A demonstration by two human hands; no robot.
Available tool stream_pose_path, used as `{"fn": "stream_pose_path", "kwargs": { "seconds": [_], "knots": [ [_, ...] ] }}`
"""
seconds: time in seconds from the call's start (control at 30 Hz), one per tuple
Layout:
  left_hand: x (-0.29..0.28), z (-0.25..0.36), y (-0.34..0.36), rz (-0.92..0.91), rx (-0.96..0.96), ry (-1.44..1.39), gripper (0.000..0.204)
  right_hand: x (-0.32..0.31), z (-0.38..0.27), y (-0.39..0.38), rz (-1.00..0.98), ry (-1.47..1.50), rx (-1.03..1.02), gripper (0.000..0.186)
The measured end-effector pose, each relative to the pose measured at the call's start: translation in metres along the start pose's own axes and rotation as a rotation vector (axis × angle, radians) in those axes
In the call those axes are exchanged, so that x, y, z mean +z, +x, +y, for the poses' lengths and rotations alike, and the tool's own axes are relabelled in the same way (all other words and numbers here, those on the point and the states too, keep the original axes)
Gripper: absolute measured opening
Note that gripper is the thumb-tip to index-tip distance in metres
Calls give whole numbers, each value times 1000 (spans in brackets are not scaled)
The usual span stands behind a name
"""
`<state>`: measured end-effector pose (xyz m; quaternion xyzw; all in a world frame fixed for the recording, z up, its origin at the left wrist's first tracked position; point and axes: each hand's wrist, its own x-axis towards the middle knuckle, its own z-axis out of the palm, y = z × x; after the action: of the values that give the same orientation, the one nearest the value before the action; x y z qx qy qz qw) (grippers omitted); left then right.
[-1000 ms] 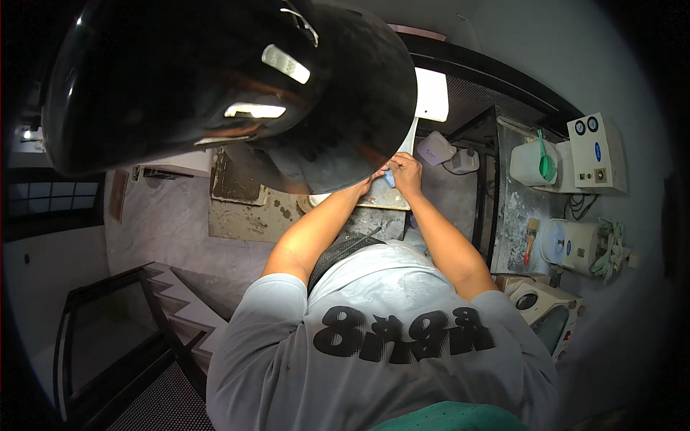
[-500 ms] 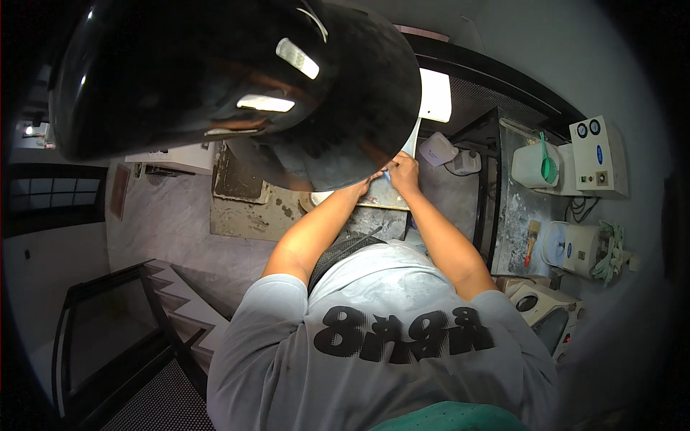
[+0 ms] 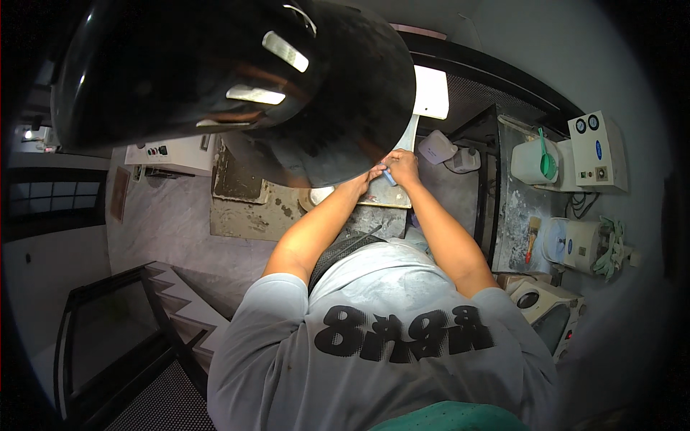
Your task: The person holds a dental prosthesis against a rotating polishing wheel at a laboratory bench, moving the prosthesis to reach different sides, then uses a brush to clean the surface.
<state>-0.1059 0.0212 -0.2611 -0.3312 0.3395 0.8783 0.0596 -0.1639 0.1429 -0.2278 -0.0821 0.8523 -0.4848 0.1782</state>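
My left hand (image 3: 370, 177) and my right hand (image 3: 404, 167) are close together under the rim of a large glossy black hood-like cover (image 3: 359, 93), which hides part of the fingers. A small blue piece (image 3: 389, 177) shows between them, at the left fingertips. The right fingers are bent in toward it; what they pinch is too small to make out. Below the hands lies a pale board or tray (image 3: 392, 199) with a worn edge. Beside my left wrist is the rim of a round whitish bowl (image 3: 321, 194).
A stained bench top (image 3: 244, 215) with a dirty rectangular tray (image 3: 251, 188) extends left. Right of my hands stand pale plastic containers (image 3: 437, 148). The right-hand counter carries a white tub (image 3: 528, 164) with a green scoop (image 3: 549, 167), a brush (image 3: 532, 241) and a gauge box (image 3: 598, 151).
The black cover has shifted slightly left and up in the picture. My hands stay in nearly the same place, with the fingers slightly moved and more of the blue piece showing.
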Motion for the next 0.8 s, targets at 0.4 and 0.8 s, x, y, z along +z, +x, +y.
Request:
{"fn": "stream_pose_path", "kwargs": {
  "seconds": [0.4, 0.8],
  "knots": [
    [-14, -12, 16, -46, 105, -80, 18, 0, 1, -8, -19, 69, 13, 13],
    [8, 7, -8, -13, 89, -31, 22, -5, -7, -9, 135, -132, -463, 11]
  ]
}}
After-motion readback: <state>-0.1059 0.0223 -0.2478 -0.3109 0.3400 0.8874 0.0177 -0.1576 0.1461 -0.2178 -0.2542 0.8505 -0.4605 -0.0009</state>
